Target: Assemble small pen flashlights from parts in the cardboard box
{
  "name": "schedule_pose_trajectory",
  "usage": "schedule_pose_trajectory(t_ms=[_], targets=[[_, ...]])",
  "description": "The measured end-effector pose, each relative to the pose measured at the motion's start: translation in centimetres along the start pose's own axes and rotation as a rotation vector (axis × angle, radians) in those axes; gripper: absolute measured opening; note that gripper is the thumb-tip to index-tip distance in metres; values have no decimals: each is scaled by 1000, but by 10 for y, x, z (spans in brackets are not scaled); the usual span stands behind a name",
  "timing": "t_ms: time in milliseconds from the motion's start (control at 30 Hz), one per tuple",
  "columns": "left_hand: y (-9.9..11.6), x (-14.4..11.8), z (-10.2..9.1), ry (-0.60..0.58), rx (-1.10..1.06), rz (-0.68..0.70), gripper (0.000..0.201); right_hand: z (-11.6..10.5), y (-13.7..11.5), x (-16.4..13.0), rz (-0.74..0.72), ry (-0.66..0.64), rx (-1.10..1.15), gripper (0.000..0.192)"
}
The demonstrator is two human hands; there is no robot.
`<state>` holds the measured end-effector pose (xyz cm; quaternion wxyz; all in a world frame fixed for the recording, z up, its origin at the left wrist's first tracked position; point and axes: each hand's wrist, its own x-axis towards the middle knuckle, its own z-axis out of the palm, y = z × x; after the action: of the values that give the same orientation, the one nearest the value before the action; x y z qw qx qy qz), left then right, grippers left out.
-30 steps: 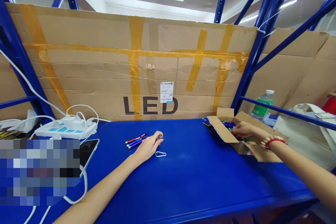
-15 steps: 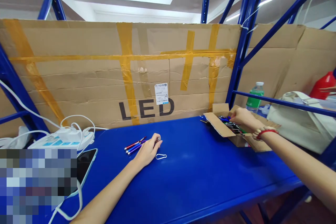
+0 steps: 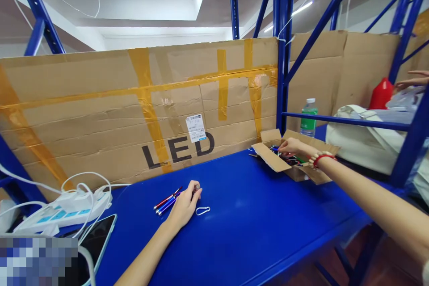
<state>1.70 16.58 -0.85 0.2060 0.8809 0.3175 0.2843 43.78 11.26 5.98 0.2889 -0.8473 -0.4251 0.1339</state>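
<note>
My left hand lies on the blue table, fingers curled around a small dark metal piece at the fingertips. Just left of it lie a few red and blue pen-like sticks. A white wire clip lies right of the hand, apart from it. My right hand, with a red bead bracelet on the wrist, reaches into an open cardboard box holding several coloured sticks. Its fingers rest on them; a grasp is not visible.
A taped cardboard sheet marked LED walls off the table's back. A white power strip with cables and a phone lie at the left. Beyond a blue rack post are a green bottle, a white bag and another person's hand.
The view has swung right and tilted. My right hand has shifted slightly toward the far side of the box. My left hand has stayed by the sticks.
</note>
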Motion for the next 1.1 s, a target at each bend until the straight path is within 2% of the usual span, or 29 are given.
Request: schedule_pose_trajectory(t_ms=[100,200,333,433,533,600,667,733,800,900,1033,1100], targets=[[-3,1,1,-4,11,-7,24,-3,5,-1,20,-19,-2,9],[-4,1,2,-8,14,-14,24,-15,-3,-2,-34,20,-29,11],[-1,1,1,-14,24,-17,23,-20,-38,-12,-220,122,-62,15],[3,0,-1,-11,29,-15,22,4,-79,-31,-421,196,5,16],[4,-2,-1,-1,38,6,22,52,-117,-58,-566,26,257,16],[3,-3,-1,17,55,30,22,87,-133,-76,-562,-169,499,13],[2,-4,-1,37,59,52,21,116,-141,-91,-452,-406,714,14],[0,-4,-1,40,43,67,21,137,-141,-100,-336,-595,858,20],[0,-4,-2,28,16,73,22,148,-135,-105,-257,-690,945,27],[2,-4,-2,18,-25,55,24,150,-126,-110,-168,-747,1019,28],[4,-4,-2,26,-47,-21,25,143,-122,-112,-117,-761,1086,20],[4,-4,-1,22,-41,-43,25,142,-122,-111,-90,-744,1099,22]])
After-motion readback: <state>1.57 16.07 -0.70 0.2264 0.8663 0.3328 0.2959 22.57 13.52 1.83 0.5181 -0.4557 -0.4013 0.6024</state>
